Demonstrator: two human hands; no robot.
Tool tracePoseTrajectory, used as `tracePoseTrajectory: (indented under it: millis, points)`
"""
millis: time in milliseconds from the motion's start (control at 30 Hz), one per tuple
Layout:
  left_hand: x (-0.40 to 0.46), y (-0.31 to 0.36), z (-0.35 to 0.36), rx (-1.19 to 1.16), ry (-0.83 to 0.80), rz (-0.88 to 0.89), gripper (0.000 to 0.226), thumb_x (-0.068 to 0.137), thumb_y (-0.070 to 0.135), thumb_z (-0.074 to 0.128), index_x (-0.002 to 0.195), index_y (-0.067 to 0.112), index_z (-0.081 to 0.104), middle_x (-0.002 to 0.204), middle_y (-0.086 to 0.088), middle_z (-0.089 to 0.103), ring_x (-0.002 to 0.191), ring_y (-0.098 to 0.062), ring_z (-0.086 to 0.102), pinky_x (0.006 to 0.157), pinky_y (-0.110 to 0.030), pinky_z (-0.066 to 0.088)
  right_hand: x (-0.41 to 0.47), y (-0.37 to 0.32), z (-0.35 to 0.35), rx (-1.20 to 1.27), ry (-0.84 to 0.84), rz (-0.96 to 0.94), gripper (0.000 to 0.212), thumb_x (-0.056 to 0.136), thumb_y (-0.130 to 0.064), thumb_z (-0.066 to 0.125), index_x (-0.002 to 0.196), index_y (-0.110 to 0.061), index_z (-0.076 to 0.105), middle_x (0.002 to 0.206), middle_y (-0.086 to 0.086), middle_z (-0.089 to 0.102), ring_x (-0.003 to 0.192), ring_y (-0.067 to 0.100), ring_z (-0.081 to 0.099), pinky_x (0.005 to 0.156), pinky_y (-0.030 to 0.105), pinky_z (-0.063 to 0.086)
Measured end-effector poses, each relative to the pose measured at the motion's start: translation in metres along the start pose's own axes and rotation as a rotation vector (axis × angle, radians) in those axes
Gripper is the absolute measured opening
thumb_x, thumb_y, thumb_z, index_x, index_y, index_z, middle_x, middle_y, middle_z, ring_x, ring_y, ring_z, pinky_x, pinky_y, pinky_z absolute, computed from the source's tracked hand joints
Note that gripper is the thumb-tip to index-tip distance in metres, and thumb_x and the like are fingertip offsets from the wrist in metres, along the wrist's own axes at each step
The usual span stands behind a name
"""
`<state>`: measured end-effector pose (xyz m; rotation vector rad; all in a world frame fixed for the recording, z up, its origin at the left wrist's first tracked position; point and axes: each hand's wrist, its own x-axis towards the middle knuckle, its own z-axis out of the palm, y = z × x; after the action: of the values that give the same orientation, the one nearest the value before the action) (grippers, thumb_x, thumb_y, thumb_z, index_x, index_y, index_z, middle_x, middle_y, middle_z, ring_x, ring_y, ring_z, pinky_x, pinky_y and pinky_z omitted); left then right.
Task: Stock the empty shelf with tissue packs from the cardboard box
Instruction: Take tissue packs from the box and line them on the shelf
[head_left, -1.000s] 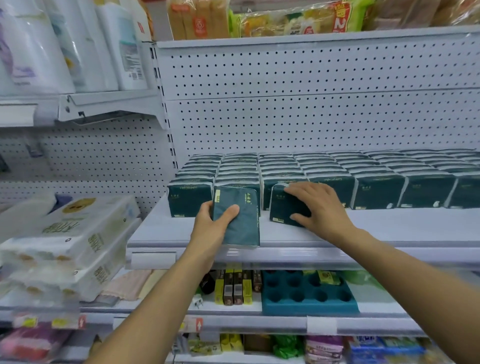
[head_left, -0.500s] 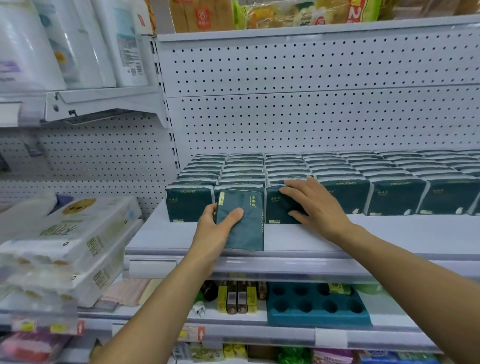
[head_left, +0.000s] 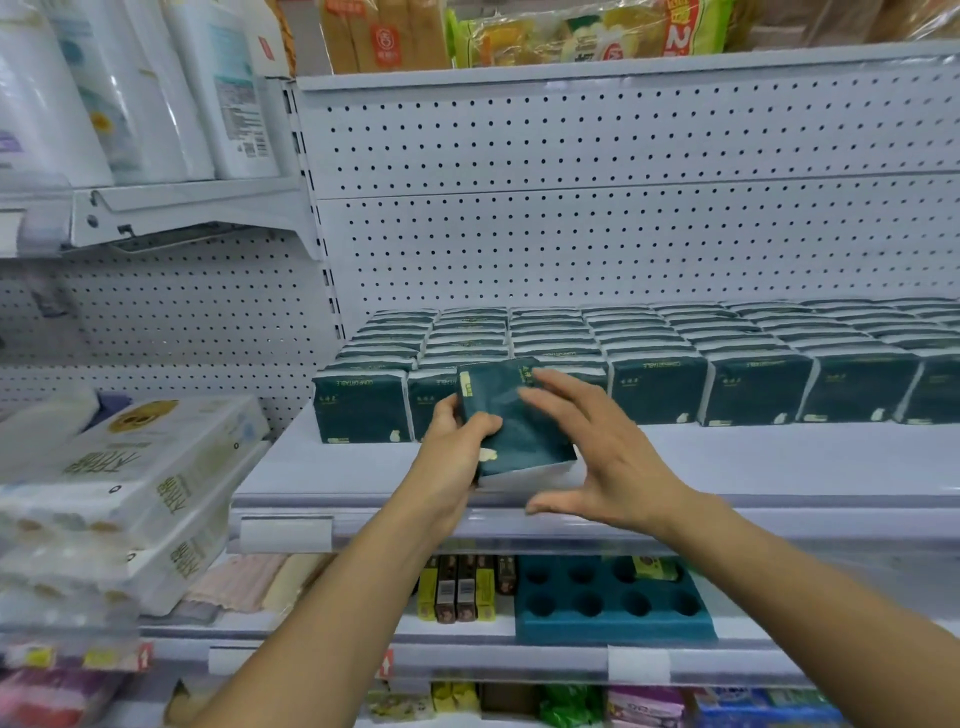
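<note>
White pegboard backs a shop shelf (head_left: 727, 457) where rows of dark green tissue packs (head_left: 649, 358) stand upright, several deep, running from the shelf's left end off toward the right edge of view. Bare shelf shows in front of the rows. Just ahead of the front row, a single tissue pack (head_left: 511, 415) is held tilted above the shelf's front lip, its top leaning back toward the second and third stacks from the left. The left hand (head_left: 457, 441) grips this pack from its left side, thumb curled across the green face and the rest of its fingers wrapped behind. The right hand (head_left: 608, 457) hangs just to the right of the pack with fingers (head_left: 550, 400) spread and relaxed, thumb low near the shelf edge; its fingertips reach over the pack's upper right corner, though whether they touch it is unclear. Left of the shelf, clear-wrapped white packages (head_left: 119, 478) lie stacked at a slant. Below, a lower shelf carries a teal tray with round holes (head_left: 613, 597) and some small yellow and brown boxes (head_left: 462, 587). Above, wrapped goods crowd the upper shelves.
</note>
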<state>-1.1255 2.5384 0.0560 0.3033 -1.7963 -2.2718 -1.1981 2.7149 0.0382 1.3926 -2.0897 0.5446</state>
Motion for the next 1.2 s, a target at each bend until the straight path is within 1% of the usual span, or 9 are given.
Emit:
tracePoseTrajectory:
  millis: [100, 167, 267, 333, 467, 633, 733, 867, 1200]
  points:
    - [-0.002, -0.001, 0.011, -0.101, 0.000, 0.028, 0.041, 0.096, 0.004, 0.055, 0.135, 0.014, 0.044, 0.121, -0.008, 0.066, 0.104, -0.023, 0.068, 0.088, -0.042, 0.057, -0.009, -0.020, -0.009, 0.384, 0.094, 0.348, 0.100, 0.069, -0.056, 0.079, 0.149, -0.027, 0.025, 0.151, -0.014, 0.027, 0.137, 0.003, 0.031, 0.107, 0.023, 0.036]
    - [-0.004, -0.002, 0.019, -0.179, -0.027, 0.030, 0.042, 0.096, 0.000, 0.055, 0.135, 0.012, 0.043, 0.125, -0.010, 0.064, 0.107, -0.025, 0.067, 0.086, -0.042, 0.058, -0.009, -0.027, -0.014, 0.621, 0.164, 0.606, 0.080, 0.075, -0.044, 0.078, 0.140, -0.032, 0.033, 0.134, -0.021, 0.045, 0.115, -0.003, 0.049, 0.088, 0.013, 0.044]
    - [-0.009, -0.006, 0.033, -0.141, -0.080, 0.049, 0.043, 0.095, -0.001, 0.057, 0.133, 0.012, 0.043, 0.124, -0.008, 0.065, 0.109, -0.024, 0.066, 0.089, -0.041, 0.057, -0.006, -0.021, -0.024, 0.898, 0.220, 0.810, 0.036, 0.082, -0.023, 0.076, 0.113, -0.020, 0.057, 0.098, -0.008, 0.073, 0.087, 0.012, 0.068, 0.064, 0.022, 0.053]
    - [-0.010, -0.008, 0.038, 0.020, -0.101, 0.106, 0.042, 0.095, 0.005, 0.060, 0.132, 0.016, 0.043, 0.124, -0.002, 0.064, 0.108, -0.016, 0.065, 0.091, -0.035, 0.055, -0.009, -0.013, -0.035, 0.832, 0.243, 0.807, 0.029, 0.082, -0.019, 0.076, 0.105, -0.017, 0.058, 0.091, -0.004, 0.074, 0.077, 0.010, 0.068, 0.058, 0.024, 0.051]
    - [-0.003, -0.015, 0.028, 0.712, -0.056, 0.428, 0.049, 0.096, 0.025, 0.061, 0.138, 0.029, 0.036, 0.126, 0.013, 0.052, 0.114, -0.002, 0.050, 0.093, -0.022, 0.039, -0.032, 0.017, -0.073, 0.552, 0.277, 0.771, 0.029, 0.081, -0.017, 0.077, 0.098, -0.024, 0.055, 0.093, -0.006, 0.069, 0.076, 0.000, 0.063, 0.061, 0.014, 0.047]
    - [0.022, -0.015, 0.020, 1.313, -0.064, 0.826, 0.046, 0.094, 0.025, 0.062, 0.137, 0.023, 0.048, 0.136, 0.005, 0.048, 0.127, -0.014, 0.040, 0.104, -0.031, 0.037, -0.070, 0.061, -0.102, 0.074, -0.078, 0.818, 0.032, 0.082, -0.036, 0.075, 0.101, -0.046, 0.052, 0.105, -0.015, 0.066, 0.096, 0.015, 0.062, 0.080, 0.043, 0.052]
    - [0.039, -0.013, 0.033, 1.481, -0.084, 0.942, 0.052, 0.087, 0.022, 0.071, 0.135, 0.018, 0.053, 0.131, 0.000, 0.054, 0.123, -0.021, 0.049, 0.108, -0.035, 0.036, -0.070, 0.072, -0.096, -0.042, -0.152, 0.797, 0.040, 0.084, -0.038, 0.072, 0.120, -0.037, 0.056, 0.118, -0.010, 0.063, 0.101, 0.016, 0.058, 0.081, 0.036, 0.049]
    - [0.062, -0.016, 0.042, 1.677, 0.015, 1.018, 0.065, 0.068, 0.028, 0.087, 0.127, 0.018, 0.061, 0.120, -0.001, 0.064, 0.112, -0.024, 0.060, 0.105, -0.047, 0.040, -0.059, 0.086, -0.080, -0.306, -0.151, 0.570, 0.054, 0.083, -0.037, 0.073, 0.133, -0.028, 0.054, 0.127, -0.004, 0.056, 0.118, 0.021, 0.051, 0.091, 0.037, 0.042]
    - [0.091, -0.028, 0.042, 1.646, 0.047, 1.137, 0.065, 0.055, 0.019, 0.094, 0.114, 0.016, 0.067, 0.105, 0.000, 0.065, 0.094, -0.022, 0.063, 0.085, -0.036, 0.052, -0.050, 0.113, -0.046, -0.467, 0.026, 0.327, 0.056, 0.066, -0.018, 0.087, 0.118, -0.016, 0.066, 0.117, 0.004, 0.064, 0.105, 0.029, 0.061, 0.083, 0.041, 0.050]
